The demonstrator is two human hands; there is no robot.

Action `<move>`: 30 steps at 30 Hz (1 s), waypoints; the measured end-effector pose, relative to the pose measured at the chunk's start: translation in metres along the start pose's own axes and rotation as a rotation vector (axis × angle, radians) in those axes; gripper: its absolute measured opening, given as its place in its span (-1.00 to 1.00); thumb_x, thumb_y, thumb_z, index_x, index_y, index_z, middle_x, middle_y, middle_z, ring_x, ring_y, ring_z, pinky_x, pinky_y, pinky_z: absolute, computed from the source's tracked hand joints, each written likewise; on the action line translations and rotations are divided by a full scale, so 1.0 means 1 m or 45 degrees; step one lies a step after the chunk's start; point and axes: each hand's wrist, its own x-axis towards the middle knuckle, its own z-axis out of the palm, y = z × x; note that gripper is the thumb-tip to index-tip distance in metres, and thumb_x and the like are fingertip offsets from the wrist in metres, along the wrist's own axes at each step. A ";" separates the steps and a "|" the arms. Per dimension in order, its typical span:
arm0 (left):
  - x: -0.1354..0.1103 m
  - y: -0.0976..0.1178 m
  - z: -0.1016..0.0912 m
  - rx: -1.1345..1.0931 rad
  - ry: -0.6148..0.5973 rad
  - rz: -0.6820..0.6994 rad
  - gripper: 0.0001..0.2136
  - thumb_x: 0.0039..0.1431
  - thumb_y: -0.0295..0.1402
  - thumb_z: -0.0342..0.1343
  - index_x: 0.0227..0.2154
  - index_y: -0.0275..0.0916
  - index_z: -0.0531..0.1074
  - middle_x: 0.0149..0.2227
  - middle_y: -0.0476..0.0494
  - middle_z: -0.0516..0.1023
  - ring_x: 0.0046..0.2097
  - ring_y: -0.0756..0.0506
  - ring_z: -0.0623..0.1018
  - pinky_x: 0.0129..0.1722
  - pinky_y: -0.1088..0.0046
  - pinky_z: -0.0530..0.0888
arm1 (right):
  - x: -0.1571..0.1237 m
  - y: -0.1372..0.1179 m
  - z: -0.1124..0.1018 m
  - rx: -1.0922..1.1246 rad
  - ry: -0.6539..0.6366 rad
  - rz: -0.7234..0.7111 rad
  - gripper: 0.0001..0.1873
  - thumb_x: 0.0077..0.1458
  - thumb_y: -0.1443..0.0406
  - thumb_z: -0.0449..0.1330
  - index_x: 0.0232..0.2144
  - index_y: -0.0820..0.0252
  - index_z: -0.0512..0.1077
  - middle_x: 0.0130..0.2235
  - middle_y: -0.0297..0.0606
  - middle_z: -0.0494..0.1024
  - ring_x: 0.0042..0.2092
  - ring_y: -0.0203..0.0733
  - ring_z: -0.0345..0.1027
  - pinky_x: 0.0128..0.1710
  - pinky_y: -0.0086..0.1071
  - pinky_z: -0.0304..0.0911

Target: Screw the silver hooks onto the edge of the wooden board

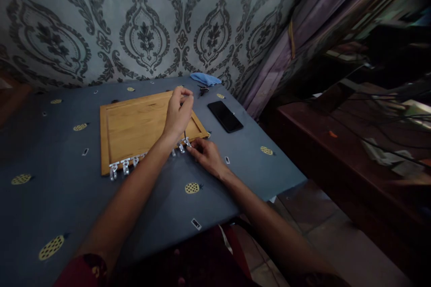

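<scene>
A wooden board (134, 128) lies on a table covered with a blue cloth (60, 197). Along the board's near edge runs a metal hook rail (126, 166) with several hooks. My left hand (178, 112) is raised over the rail's right end, its fingers closed round a thin upright tool (185, 135) that looks like a screwdriver, its tip pointing down at the rail. Just below it, my right hand (206, 154) rests on the table with its fingertips pinching the rail's right end by the board's corner.
A black phone (225, 116) lies right of the board. A light blue rag (205, 79) and a dark bunch of keys (203, 90) sit at the back by the patterned wall. The table's right edge drops to a tiled floor, with dark wooden furniture (336, 143) beyond.
</scene>
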 end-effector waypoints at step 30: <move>0.014 -0.004 -0.004 -0.166 -0.638 -0.028 -0.94 0.12 -0.44 0.00 -0.35 -0.16 0.31 -0.71 0.25 0.01 -0.70 0.13 -0.06 -0.67 0.62 -0.07 | 0.000 0.000 0.002 0.035 0.055 -0.001 -0.65 0.19 0.03 0.26 -0.45 0.14 0.37 -0.48 -0.33 0.43 -0.44 -0.25 0.25 -0.44 -0.38 0.09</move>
